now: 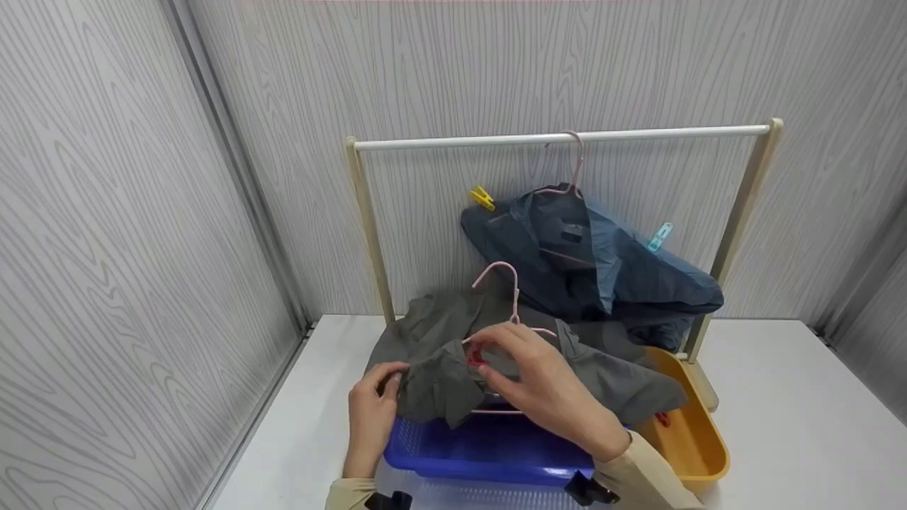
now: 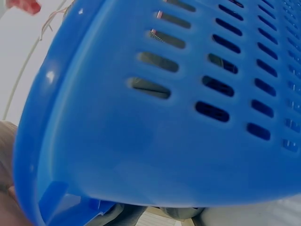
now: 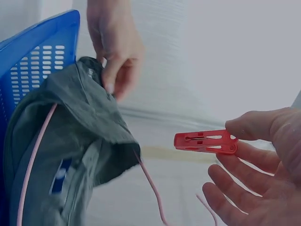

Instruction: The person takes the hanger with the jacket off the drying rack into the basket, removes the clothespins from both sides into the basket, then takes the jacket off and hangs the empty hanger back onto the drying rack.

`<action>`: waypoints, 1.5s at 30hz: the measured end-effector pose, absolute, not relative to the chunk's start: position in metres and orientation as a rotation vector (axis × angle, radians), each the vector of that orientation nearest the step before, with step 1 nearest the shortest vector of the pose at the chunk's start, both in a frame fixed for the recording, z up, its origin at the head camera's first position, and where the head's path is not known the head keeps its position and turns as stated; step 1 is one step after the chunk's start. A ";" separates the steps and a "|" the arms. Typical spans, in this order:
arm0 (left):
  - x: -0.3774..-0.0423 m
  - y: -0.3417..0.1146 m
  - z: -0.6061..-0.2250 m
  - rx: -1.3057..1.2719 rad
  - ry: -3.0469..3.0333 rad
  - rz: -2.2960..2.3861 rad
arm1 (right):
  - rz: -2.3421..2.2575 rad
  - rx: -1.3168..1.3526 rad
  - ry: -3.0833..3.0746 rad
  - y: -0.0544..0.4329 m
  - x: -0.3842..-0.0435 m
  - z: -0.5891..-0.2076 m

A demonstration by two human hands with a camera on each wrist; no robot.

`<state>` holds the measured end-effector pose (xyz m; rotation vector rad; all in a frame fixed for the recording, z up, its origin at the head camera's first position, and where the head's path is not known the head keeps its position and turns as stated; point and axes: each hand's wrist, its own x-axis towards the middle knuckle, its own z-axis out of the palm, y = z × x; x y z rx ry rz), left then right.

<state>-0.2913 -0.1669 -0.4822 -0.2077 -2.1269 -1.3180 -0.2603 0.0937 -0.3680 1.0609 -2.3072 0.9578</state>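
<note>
In the right wrist view, my right hand (image 3: 268, 165) pinches a red clothespin (image 3: 207, 142) between thumb and forefinger, the other fingers loosely bent. The head view shows that hand over the collar of a dark grey jacket (image 1: 439, 333), close to the pink hanger (image 1: 515, 283) inside it. My left hand (image 1: 372, 411) grips the jacket's edge at its left side, thumb and fingers on the cloth. The jacket lies across a blue slotted basket (image 1: 496, 450), whose side fills most of the left wrist view.
Behind stands a rack with a white rod (image 1: 453, 142). A dark blue jacket (image 1: 631, 276) hangs there on a pink hanger, with a yellow clothespin (image 1: 482, 198) and a light blue clothespin (image 1: 660, 236) on its shoulders. An orange tray (image 1: 698, 443) sits right of the basket, holding a red clip (image 1: 663, 418).
</note>
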 end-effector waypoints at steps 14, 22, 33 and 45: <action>-0.292 -0.166 -0.484 -0.212 -2.122 -1.316 | 1.057 0.562 -2.336 0.181 -0.225 -0.389; -0.290 -0.167 -0.483 -0.220 -2.122 -1.303 | 0.975 0.366 -2.332 0.225 -0.204 -0.398; -0.292 -0.165 -0.485 -0.219 -2.108 -1.313 | 0.968 0.260 -2.549 0.256 -0.200 -0.396; -0.294 -0.166 -0.485 -0.220 -2.121 -1.319 | 0.924 0.219 -2.565 0.270 -0.198 -0.398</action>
